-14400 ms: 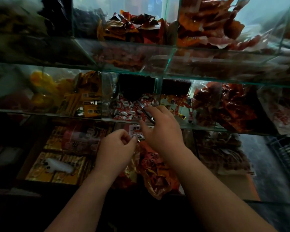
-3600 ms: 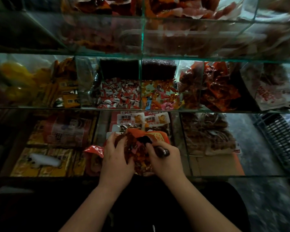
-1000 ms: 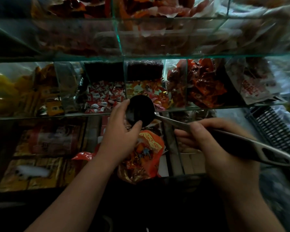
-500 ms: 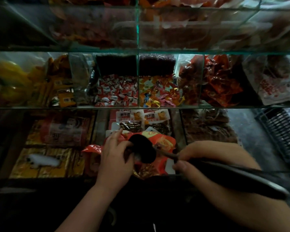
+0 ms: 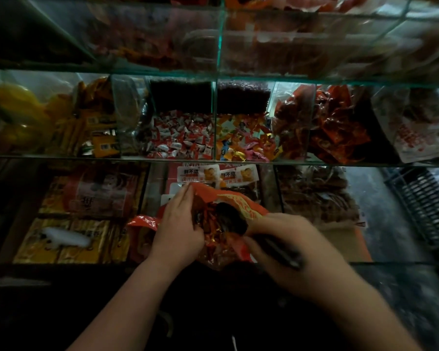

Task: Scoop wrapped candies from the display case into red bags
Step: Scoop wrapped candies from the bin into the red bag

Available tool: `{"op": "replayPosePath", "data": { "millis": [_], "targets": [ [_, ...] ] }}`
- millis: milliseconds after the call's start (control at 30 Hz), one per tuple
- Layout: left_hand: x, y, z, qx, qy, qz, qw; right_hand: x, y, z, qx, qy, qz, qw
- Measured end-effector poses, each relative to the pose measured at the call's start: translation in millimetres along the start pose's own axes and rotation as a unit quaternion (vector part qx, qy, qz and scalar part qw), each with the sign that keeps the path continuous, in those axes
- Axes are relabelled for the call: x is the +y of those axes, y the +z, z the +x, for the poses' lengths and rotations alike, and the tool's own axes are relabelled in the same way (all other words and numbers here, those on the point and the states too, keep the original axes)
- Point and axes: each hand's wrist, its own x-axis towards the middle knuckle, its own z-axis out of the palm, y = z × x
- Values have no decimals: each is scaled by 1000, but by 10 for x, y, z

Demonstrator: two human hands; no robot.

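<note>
Since half a second ago the scoop (image 5: 230, 219) has dipped its dark bowl down into the mouth of the red bag (image 5: 241, 203), and my right hand (image 5: 289, 249) has come in close behind it. That hand is wrapped round the scoop's black handle, just right of the bag. My left hand (image 5: 178, 224) grips the bag's left rim and holds the mouth open, fingers pointing up along the edge. Crinkled wrappers show inside the bag around the bowl. Above the bag, behind the glass of the display case (image 5: 314, 163), lie the red-and-white candies (image 5: 180, 138), and in the compartment just right of them the mixed-colour candies (image 5: 243, 140).
</note>
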Motion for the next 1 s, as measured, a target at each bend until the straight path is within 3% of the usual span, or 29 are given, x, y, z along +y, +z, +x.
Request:
{"op": "replayPosePath", "data": {
  "millis": [33, 133, 267, 433, 567, 767, 900, 1000],
  "targets": [
    [-3, 23, -11, -7, 2, 4, 1000, 37, 87, 93, -12, 24, -47, 999],
    [-14, 108, -102, -39, 23, 3, 999, 178, 467, 357, 10, 117, -52, 992],
    [-56, 170, -207, -32, 34, -10, 999, 362, 625, 402, 121, 175, 46, 976],
    [-77, 138, -200, -25, 24, -54, 998, 377, 584, 438, 115, 244, 138, 953],
    [-60, 154, -230, -24, 30, -36, 999, 335, 639, 333, 218, 304, 245, 894],
    [-40, 125, -255, -34, 25, -48, 998, 198, 690, 232, 215, 331, 280, 875],
    [63, 84, -318, 45, 24, 6, 999, 189, 493, 118, 260, 352, 318, 841],
    [163, 87, -383, 105, 120, -6, 987, 137, 325, 24, 291, 339, 356, 821]
  ]
}}
